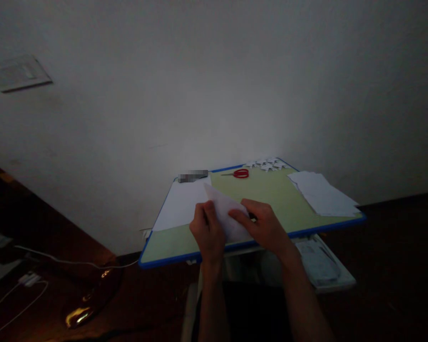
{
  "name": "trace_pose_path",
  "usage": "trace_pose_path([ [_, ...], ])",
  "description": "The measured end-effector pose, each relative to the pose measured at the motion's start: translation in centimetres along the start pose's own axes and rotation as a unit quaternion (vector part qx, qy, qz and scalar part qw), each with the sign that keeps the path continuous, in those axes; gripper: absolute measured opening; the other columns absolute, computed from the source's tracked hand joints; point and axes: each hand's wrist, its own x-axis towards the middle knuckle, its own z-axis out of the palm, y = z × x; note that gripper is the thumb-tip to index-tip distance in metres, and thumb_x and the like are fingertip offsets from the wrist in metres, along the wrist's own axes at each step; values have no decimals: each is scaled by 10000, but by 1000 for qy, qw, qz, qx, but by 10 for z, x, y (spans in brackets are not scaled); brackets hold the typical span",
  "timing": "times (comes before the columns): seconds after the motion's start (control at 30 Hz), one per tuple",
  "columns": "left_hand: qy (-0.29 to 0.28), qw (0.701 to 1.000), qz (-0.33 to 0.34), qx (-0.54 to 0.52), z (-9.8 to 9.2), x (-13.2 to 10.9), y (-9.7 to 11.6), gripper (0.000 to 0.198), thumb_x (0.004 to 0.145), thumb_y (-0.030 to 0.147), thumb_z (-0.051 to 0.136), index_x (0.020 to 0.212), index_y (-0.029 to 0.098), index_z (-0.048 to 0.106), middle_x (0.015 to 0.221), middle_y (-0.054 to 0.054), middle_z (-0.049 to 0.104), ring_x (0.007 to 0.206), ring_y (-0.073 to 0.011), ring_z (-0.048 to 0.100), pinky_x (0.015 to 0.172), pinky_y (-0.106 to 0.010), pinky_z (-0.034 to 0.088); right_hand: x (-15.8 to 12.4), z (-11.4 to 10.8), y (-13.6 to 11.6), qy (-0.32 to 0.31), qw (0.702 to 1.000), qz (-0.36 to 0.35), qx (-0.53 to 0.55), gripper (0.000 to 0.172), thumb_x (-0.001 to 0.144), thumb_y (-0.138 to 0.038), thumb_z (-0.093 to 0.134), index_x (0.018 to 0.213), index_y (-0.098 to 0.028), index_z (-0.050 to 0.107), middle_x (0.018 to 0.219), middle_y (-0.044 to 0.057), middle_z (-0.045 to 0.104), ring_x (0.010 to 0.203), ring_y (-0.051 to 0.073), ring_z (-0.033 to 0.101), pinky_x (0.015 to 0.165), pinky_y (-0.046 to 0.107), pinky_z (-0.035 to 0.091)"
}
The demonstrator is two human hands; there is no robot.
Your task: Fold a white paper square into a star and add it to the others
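Observation:
Between my two hands is a white sheet of paper (228, 213), tilted up off the table with one pointed corner at the top. My left hand (207, 230) is closed on its left edge, thumb on top. On the other side, my right hand (262, 223) pinches the right edge between thumb and fingers. A pair of scissors with red handles (240, 174) lies farther back on the table, its blades pointing left. Several small white folded or cut paper pieces (267, 165) sit in a group at the far right corner.
The pale green table (185, 247) has a blue rim and stands against a grey wall. White paper (180, 204) lies at its left, under a blurred-out object (192, 176). A stack of white sheets (323, 194) rests at the right. White cables (74, 262) run at the left.

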Motion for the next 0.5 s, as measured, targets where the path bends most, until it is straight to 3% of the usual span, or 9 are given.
trace_pose_path([
  [0.33, 14, 999, -25, -27, 0, -2, 0, 569, 1012, 685, 522, 691, 216, 504, 570, 47, 445, 526, -122, 396, 479, -252, 275, 0, 2, -4, -7, 1000, -8, -1, 484, 1036, -485, 613, 656, -228, 462, 626, -53, 470, 589, 124, 378, 592, 292, 298],
  [0.5, -33, 991, -75, -109, -1, 1, -2, 655, 936, 824, 494, 702, 213, 530, 618, 28, 469, 563, -135, 429, 492, -250, 325, 0, -2, -2, 1, 1000, 3, -8, 481, 1035, -487, 612, 654, -226, 478, 630, -49, 483, 595, 125, 385, 595, 291, 303],
])
